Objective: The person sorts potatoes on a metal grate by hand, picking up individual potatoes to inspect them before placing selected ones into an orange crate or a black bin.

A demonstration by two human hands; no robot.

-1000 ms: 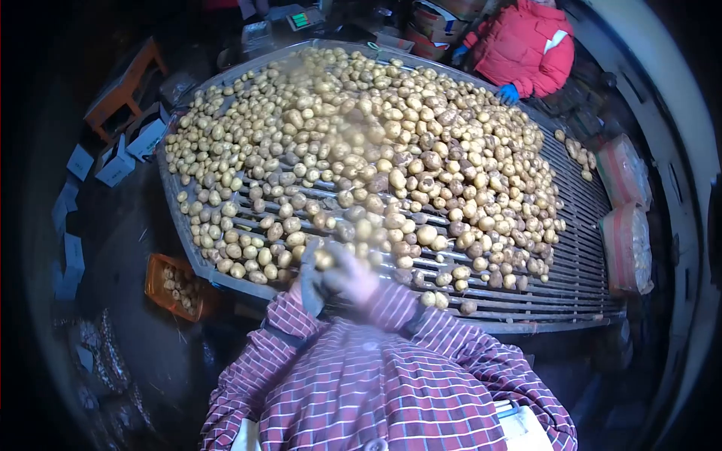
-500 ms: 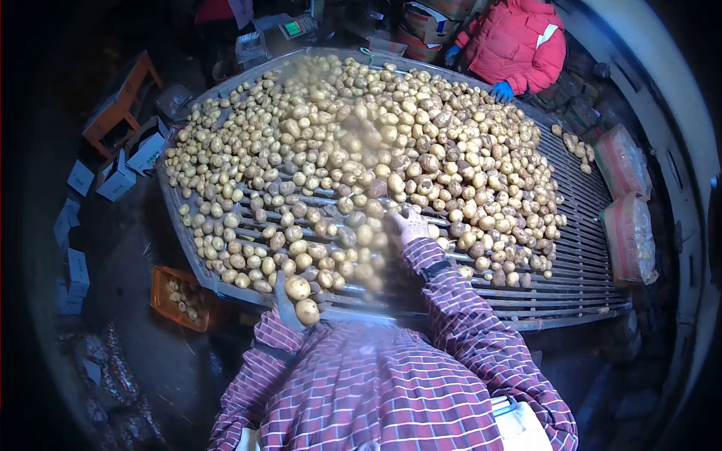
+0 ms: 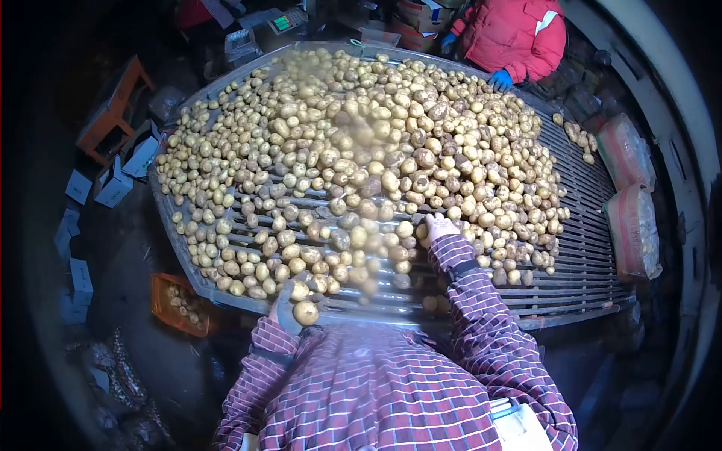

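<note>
Clutching a potato (image 3: 305,312), the left hand (image 3: 284,307) borders the potato-crowded table (image 3: 590,259).

One slatted table (image 3: 579,263). On it potatoes (image 3: 376,143): hundreds, too many to count. Right of table: two mesh sacks (image 3: 632,233). Near-left of table: one orange crate (image 3: 156,297). Left of table: roughly seven white boxes (image 3: 113,188). Beyond table: one red-jacketed person (image 3: 519,34), two blue gloves (image 3: 500,79).

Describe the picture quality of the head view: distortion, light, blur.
Head view: strong fisheye bows the edges of the slatted table; a dark vignette rings the frame, the floor at left nearly black; the potatoes are brightly lit; a hazy smear blurs a vertical strip through the pile's middle; the left hand, right hand and red jacket look fairly sharp.
</note>
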